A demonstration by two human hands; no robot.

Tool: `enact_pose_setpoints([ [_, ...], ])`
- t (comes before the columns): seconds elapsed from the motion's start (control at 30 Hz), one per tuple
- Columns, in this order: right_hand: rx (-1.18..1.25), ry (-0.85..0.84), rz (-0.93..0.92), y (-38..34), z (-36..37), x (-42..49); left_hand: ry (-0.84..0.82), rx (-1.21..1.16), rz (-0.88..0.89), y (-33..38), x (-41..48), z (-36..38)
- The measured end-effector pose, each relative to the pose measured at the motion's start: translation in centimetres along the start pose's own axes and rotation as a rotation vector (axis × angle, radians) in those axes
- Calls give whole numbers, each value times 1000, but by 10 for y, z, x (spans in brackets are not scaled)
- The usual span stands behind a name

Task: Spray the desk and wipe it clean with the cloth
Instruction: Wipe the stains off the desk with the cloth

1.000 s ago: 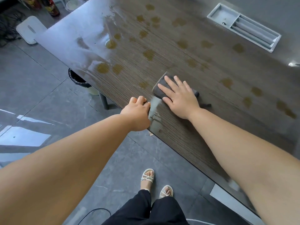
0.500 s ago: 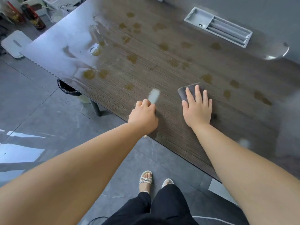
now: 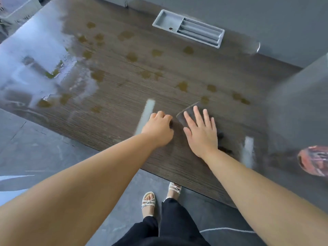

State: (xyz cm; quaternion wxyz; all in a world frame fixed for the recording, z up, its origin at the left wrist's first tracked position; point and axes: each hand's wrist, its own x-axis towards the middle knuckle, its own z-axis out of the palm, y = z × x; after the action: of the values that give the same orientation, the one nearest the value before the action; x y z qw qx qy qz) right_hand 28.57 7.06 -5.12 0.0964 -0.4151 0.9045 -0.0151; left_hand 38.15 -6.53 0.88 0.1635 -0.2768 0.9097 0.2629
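Near the desk's front edge, your right hand (image 3: 200, 132) lies flat with fingers spread, pressing the dark cloth (image 3: 190, 111) against the wood-grain desk (image 3: 113, 110); only the cloth's far corner shows beyond your fingertips, the rest being hidden under your palm. Your left hand (image 3: 158, 129) rests just beside the cloth on its left, curled into a loose fist with nothing visibly in it, knuckles on the desk. No spray bottle can be made out in view. The yellowish-brown spots (image 3: 182, 86) lie beyond the cloth, away from you, spreading from just past its far corner toward the grey recessed cable tray (image 3: 189, 30) at the back and off to the cloth's far left, where the surface shines wet. So the work ahead lies forward and leftward of the cloth, and your right hand, already on it, looks the one to push it there. The nearest spots sit close to the cloth's far corner, slightly right. Much of the desk looks unwiped, so you are likely early in the wiping.
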Motion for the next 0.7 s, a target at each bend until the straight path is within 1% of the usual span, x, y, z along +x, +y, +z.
enact_pose_setpoints([
  [0.03,-33,-26,-164,12,-1,-4,-8,9,-1,6,6,-1],
  [0.07,-56,-44,-273,29,-4,-3,-14,17,-3,11,11,-2],
  [0.1,-58,-47,-287,47,-5,2,-21,27,-7,17,16,-2],
  [0.13,-49,-34,-204,61,-7,8,-27,33,-15,22,20,-4],
  [0.17,-28,-18,-53,71,-9,14,-42,38,-24,28,24,-4],
  [0.23,39,24,301,67,-10,24,-89,52,-44,37,29,-3],
  [0.27,52,32,410,58,-11,28,-111,63,-56,41,31,-1],
  [0.3,54,25,440,47,-11,29,-120,77,-67,43,32,0],
  [0.33,48,27,387,37,-9,27,-118,90,-78,45,32,3],
  [0.37,41,35,263,33,-8,25,-113,107,-81,46,33,4],
  [0.43,11,3,-62,41,-8,22,-115,135,-70,44,31,7],
  [0.47,1,-1,-165,54,-10,28,-124,155,-59,43,31,8],
  [0.5,3,-3,-179,65,-12,36,-135,171,-55,42,31,8],
  [0.53,11,1,-101,74,-13,44,-144,182,-56,42,31,8],
  [0.57,25,7,29,78,-13,50,-150,182,-61,42,32,7],
  [0.6,42,25,162,75,-12,54,-152,178,-72,42,33,7],
  [0.63,47,46,257,66,-13,54,-153,176,-84,44,34,6],
  [0.67,48,56,290,54,-12,52,-155,177,-94,47,35,6],
  [0.7,44,52,250,43,-10,48,-159,183,-102,49,35,6],
])
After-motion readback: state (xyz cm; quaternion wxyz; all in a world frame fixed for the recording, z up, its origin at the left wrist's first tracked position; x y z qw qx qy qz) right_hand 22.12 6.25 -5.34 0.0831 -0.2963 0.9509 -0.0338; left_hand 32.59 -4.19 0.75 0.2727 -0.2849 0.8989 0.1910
